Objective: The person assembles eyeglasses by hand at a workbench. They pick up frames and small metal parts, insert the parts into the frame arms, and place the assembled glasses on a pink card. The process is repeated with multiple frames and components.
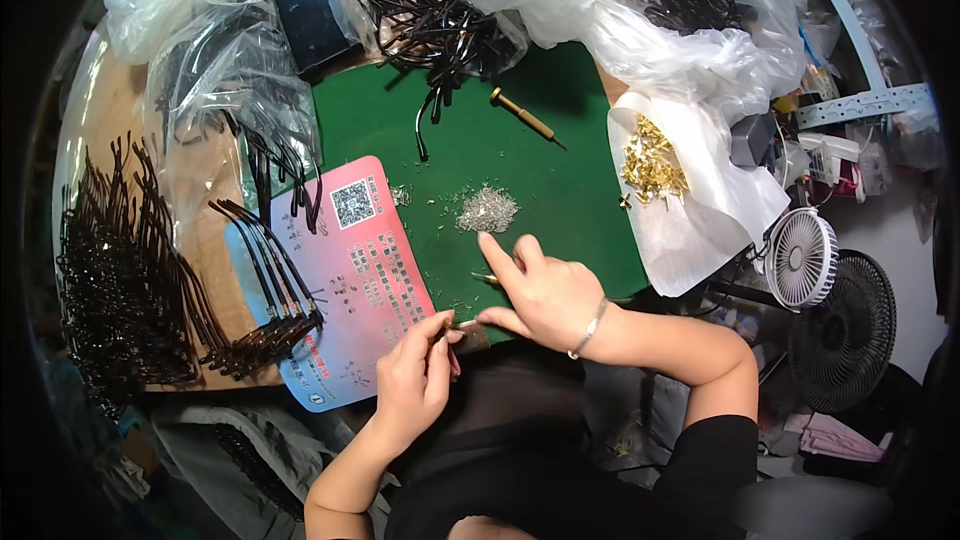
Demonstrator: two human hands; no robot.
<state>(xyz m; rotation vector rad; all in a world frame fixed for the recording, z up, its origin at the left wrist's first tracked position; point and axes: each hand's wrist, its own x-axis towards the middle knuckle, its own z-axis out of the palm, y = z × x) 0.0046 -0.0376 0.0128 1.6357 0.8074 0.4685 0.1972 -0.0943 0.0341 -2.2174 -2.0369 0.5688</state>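
Head view: tiny silver pieces [488, 210] sit heaped on the green mat [565, 175], my right hand's [552, 302] forefinger at their near edge, thumb spread wide, other fingers too hidden to tell; my left hand's [412, 380] fingers pinch something small. Plenty of silver and gold pieces [653, 162] remain, and which dark rods [125, 290] are finished, I can't tell.

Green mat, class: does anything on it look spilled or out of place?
Silvery bits lie left of the main silvery pile, beside the pink-and-blue sheet, looking strayed. One gold piece sits at the edge of the white paper, apart from the gold heap.
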